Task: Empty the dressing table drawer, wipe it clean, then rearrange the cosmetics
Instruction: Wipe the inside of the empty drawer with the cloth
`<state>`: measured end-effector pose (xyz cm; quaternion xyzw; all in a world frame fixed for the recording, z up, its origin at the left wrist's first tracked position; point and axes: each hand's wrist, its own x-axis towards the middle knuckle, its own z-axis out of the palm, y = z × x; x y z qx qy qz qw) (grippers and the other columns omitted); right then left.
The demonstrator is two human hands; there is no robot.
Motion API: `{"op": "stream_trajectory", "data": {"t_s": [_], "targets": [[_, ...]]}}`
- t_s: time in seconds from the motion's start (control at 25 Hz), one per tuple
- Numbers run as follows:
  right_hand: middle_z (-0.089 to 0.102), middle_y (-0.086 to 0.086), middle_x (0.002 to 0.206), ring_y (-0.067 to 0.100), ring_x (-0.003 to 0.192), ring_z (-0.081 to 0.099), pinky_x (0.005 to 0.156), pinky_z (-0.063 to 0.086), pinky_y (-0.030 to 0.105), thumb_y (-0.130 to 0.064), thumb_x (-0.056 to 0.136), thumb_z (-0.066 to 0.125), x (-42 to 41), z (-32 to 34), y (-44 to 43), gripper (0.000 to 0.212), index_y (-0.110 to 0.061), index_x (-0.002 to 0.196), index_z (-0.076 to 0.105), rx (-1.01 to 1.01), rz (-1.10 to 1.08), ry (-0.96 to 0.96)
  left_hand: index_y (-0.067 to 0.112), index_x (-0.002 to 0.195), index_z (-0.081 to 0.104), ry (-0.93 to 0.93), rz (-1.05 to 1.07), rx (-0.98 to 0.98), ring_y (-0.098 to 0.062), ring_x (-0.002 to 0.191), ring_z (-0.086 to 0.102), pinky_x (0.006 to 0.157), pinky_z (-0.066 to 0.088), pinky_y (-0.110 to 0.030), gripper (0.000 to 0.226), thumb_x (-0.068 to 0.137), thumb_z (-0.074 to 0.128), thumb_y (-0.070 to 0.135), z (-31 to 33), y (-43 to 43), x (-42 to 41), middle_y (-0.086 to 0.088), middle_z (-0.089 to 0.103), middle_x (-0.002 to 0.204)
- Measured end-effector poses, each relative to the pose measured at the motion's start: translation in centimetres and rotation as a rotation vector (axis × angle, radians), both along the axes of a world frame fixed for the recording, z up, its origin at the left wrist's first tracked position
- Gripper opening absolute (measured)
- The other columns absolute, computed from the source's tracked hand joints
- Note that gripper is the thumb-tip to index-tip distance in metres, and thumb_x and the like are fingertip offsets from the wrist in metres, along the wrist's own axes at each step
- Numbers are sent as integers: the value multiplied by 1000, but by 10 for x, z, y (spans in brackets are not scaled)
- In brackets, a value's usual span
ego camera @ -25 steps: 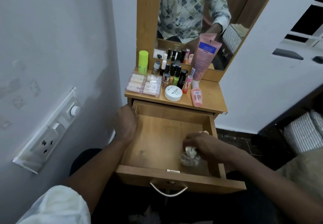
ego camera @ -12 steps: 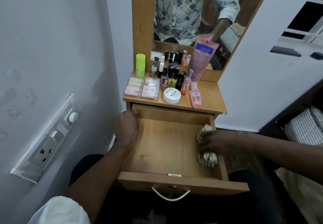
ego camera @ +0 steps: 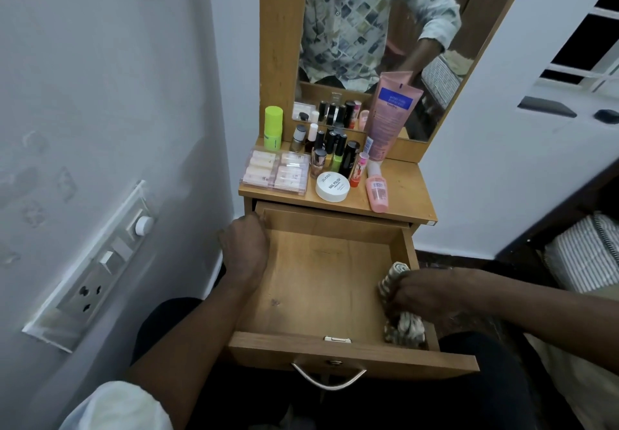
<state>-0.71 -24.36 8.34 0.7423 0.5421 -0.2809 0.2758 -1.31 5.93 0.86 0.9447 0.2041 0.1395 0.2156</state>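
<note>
The wooden drawer (ego camera: 321,282) is pulled out and holds no cosmetics. My right hand (ego camera: 425,295) grips a patterned cloth (ego camera: 403,327) and presses it against the inside of the drawer's right wall, near the front corner. My left hand (ego camera: 244,248) holds the drawer's left wall near the back, fingers curled over its edge. The cosmetics stand on the dressing table top (ego camera: 407,191): a clear case of tubes (ego camera: 274,173), a green stick (ego camera: 273,127), several small bottles (ego camera: 330,148), a white round jar (ego camera: 332,186), a pink bottle lying down (ego camera: 376,193) and a tall pink tube (ego camera: 390,114).
A mirror (ego camera: 368,27) rises behind the cosmetics. A white wall with a switch and socket panel (ego camera: 97,272) is close on the left. A striped cushion (ego camera: 586,252) lies at the right. The metal drawer handle (ego camera: 328,377) faces me above my dark trousers.
My right hand has carried the cloth from the drawer's front middle to the right wall and slid it along that side. My left hand has stayed on the left wall.
</note>
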Motion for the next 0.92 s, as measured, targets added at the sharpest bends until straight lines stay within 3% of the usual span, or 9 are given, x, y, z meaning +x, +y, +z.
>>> {"op": "stream_trajectory", "data": {"t_s": [0.12,0.24,0.32,0.44,0.56,0.68,0.84,0.92], "targets": [[59,6,134,23,128,51,106,43,36,-14,98,49,55,-8,10,41,-19,139,50,-61,-30,-228,10,80,67,-5,5,7,-24,63,59,69,51,-38,26,98,49,11,3,-1,-2,-9,68,74],[62,11,125,29,120,57,100,48,43,-15,95,52,69,-28,4,42,-15,137,48,43,-81,-379,9,80,67,20,12,18,-27,67,63,75,52,-42,24,97,49,9,6,0,-3,-11,68,76],[61,12,126,28,117,58,100,48,40,-18,95,54,40,-29,2,43,-12,137,48,70,-84,-318,9,79,68,25,8,26,-28,68,64,77,53,-43,24,96,50,7,7,1,-1,-10,69,76],[62,7,121,23,109,60,94,52,38,-22,96,54,-14,-18,-5,35,-19,131,52,-6,-161,-32,10,80,68,20,17,7,-26,66,64,75,55,-45,24,96,51,9,3,1,-1,-8,69,75],[63,6,119,23,104,61,88,54,34,-17,94,53,-21,-12,-2,38,-25,131,50,-96,-227,50,10,77,67,-7,15,-21,-25,63,62,71,54,-42,25,96,50,9,-2,3,-1,-7,67,72],[61,8,123,23,110,60,82,48,25,-14,97,52,13,-1,18,34,-13,131,54,-131,-287,-73,11,76,66,-3,16,-16,-25,63,62,69,53,-39,26,96,50,10,-1,0,-2,-7,66,71],[65,8,109,18,91,61,79,55,31,-23,99,50,52,-4,30,27,-10,120,60,-43,-331,-328,10,77,68,-14,22,-26,-26,63,64,67,55,-42,27,97,50,11,1,0,-3,-8,68,71],[65,10,116,23,103,62,84,55,37,-26,97,54,39,-10,24,30,-12,124,58,-14,-260,-327,10,78,68,-30,17,-48,-27,64,65,68,55,-44,27,97,50,13,1,2,0,-9,69,72]]}}
